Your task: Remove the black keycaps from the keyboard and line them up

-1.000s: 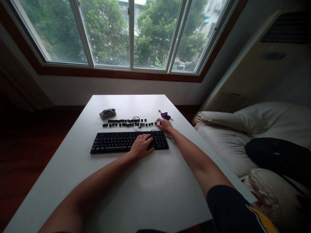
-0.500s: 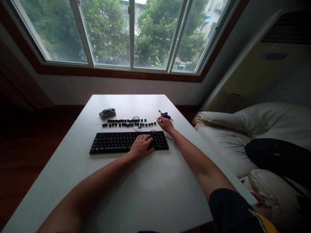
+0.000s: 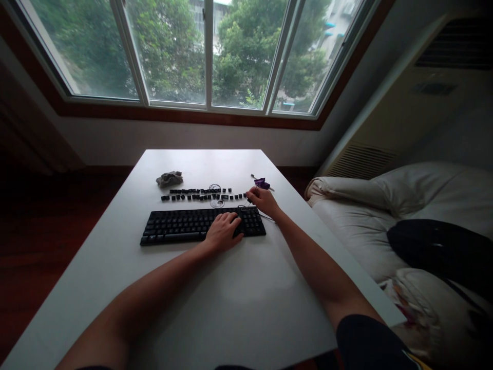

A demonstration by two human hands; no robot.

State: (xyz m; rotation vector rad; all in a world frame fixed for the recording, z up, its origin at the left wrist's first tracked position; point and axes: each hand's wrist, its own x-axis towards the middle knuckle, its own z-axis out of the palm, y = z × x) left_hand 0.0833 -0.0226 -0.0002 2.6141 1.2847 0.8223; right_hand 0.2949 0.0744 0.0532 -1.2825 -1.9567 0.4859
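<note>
My left hand lies across the black keyboard, just left of its number pad, with fingers spread over the keys and thumb near the front edge. Beyond the keyboard's right end, my right hand is closed in a pinch. Between its fingertips is a small dark tool with thin wires, which looks like a keycap puller. Loose black keycaps stand in two rows behind the keyboard. The right fingertips are close to the right end of the nearer row.
A crumpled grey cloth lies at the far left of the white table. At the far right is a purple item beside a thin stick-like thing. A cable runs behind the keyboard. A pale sofa stands to the right.
My right hand has turned and come slightly nearer the keyboard, and the dark tool with its wires now points downward. My left hand has stayed on the keyboard.
</note>
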